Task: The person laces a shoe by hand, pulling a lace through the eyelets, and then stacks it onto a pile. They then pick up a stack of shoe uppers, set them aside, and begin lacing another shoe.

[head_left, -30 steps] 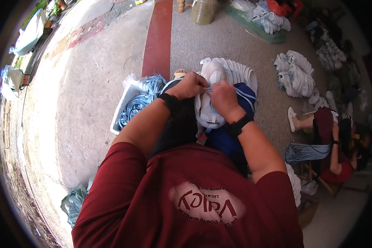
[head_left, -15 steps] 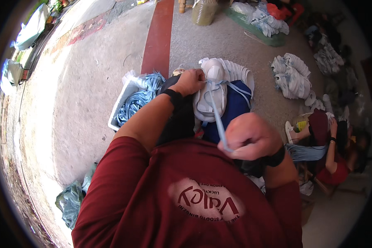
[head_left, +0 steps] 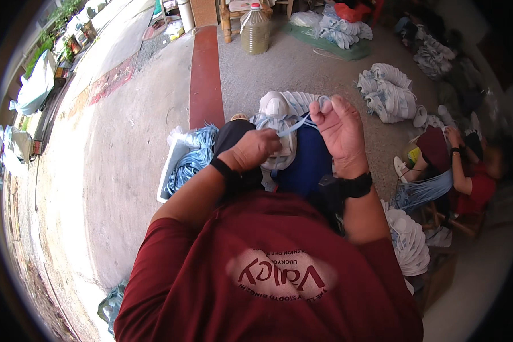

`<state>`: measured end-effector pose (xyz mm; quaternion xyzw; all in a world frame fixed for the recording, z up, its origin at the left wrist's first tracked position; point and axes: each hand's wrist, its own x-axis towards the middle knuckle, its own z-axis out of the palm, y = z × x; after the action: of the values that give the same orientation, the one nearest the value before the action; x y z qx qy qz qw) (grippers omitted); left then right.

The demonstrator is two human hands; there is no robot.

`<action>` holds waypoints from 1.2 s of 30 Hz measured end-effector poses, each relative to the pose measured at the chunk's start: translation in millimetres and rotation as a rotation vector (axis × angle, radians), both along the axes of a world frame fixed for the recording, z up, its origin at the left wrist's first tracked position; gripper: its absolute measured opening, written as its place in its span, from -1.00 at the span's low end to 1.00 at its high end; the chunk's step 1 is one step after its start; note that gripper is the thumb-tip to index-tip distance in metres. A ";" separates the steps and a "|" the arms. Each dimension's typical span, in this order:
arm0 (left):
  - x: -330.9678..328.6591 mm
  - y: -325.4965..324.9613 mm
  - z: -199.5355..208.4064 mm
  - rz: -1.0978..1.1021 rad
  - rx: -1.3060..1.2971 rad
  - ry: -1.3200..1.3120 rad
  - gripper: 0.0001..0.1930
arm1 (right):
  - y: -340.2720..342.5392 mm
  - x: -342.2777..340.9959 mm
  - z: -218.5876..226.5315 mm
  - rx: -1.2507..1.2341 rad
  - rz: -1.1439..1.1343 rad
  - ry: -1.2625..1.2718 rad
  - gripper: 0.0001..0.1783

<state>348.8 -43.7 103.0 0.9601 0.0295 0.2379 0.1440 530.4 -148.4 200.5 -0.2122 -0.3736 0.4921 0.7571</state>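
A white shoe (head_left: 286, 150) rests on my lap over dark blue cloth (head_left: 312, 157), toe pointing away from me. Light blue shoelace (head_left: 295, 126) runs across its upper. At the shoe's left side, my left hand (head_left: 255, 148) is closed with its fingertips pinched at the lace. My right hand (head_left: 341, 126) is raised to the right of the shoe, palm partly facing me. Its thumb and fingers grip the same lace, which stretches between both hands. Just past the shoe lies a row of nested white shoes (head_left: 305, 102).
A white box (head_left: 166, 178) of blue laces (head_left: 192, 157) stands left of my leg. Stacks of white shoes (head_left: 385, 91) lie to the right, more (head_left: 407, 242) by my right elbow. A co-worker (head_left: 467, 179) sits at far right. A liquid-filled jug (head_left: 255, 31) stands ahead.
My right hand has moved from near my torso up and away to the shoe's far right, still with lace. The left hand has come nearer along the shoe. The view has shifted slightly.
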 end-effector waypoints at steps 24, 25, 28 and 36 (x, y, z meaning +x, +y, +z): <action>4.6 -31.2 89.9 0.268 -1.216 -0.537 -0.87 | 13.8 -40.4 -16.3 -0.271 -0.082 -0.520 -0.88; 4.6 -30.3 86.9 0.273 -1.222 -0.533 -0.87 | 13.6 -39.6 -17.4 -0.278 -0.079 -0.516 -0.88; 4.4 -27.6 77.6 0.209 -1.290 -0.546 -0.85 | 11.5 -39.1 -17.5 -0.312 -0.091 -0.610 -0.87; 2.2 -29.9 65.4 0.145 -1.525 -0.557 -0.85 | 4.6 -35.3 -22.5 -0.304 -0.027 -0.737 -0.88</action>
<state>351.0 -73.6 168.4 0.4994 0.2084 0.3913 0.7443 495.1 -143.8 178.0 -0.4892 -0.5404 0.4226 0.5385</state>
